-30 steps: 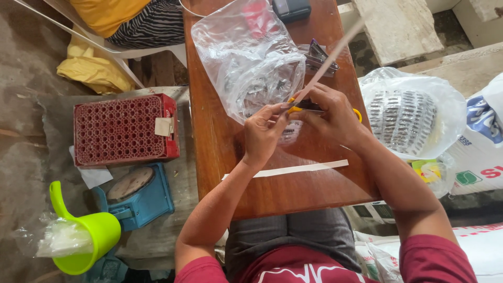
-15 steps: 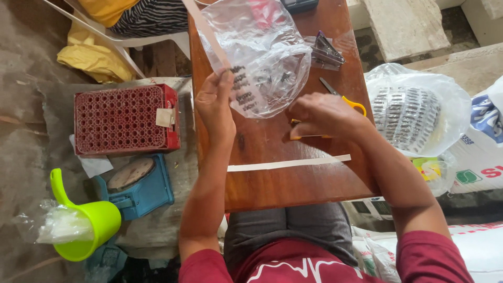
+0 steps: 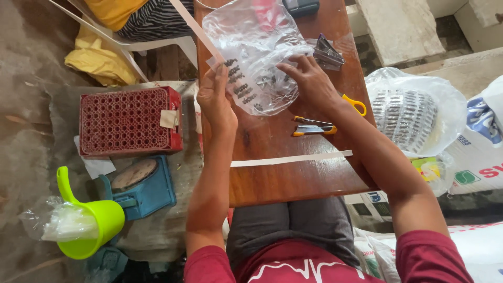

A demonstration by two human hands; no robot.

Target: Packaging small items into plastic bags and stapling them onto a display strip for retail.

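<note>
Plastic bag (image 3: 257, 47): clear, thin and crinkled film, laid on the far half of the table between both hands; small dark metal pieces are seen through it in short rows.
Paper strip (image 3: 196, 31): long, narrow, flat and pale, held slanted from the bag's left edge up toward the top of the view.
Left hand (image 3: 217, 97): closed in a pinch on the bag's left edge and the low end of the slanted strip.
Right hand (image 3: 309, 78): fingers spread and bent, laid on the bag's right side; whether the film is gripped cannot be told.
Scissors (image 3: 327, 123): yellow handles, dark blades, lying flat just below the right wrist.
Second strip (image 3: 291, 159): white, straight, lying flat across the near part of the table.
Table (image 3: 277, 183): reddish-brown wood, smooth, slightly glossy, narrow.
Dark packets (image 3: 327, 52): shiny, creased, just right of the bag.
Crate (image 3: 131, 121): red plastic, a grid of round holes, on the floor to the left.
Jug (image 3: 89, 222): lime-green plastic, rounded, with a curved handle.
Big bag (image 3: 408, 110): cloudy film, bulging, filled with ribbed grey rows, to the right of the table.
</note>
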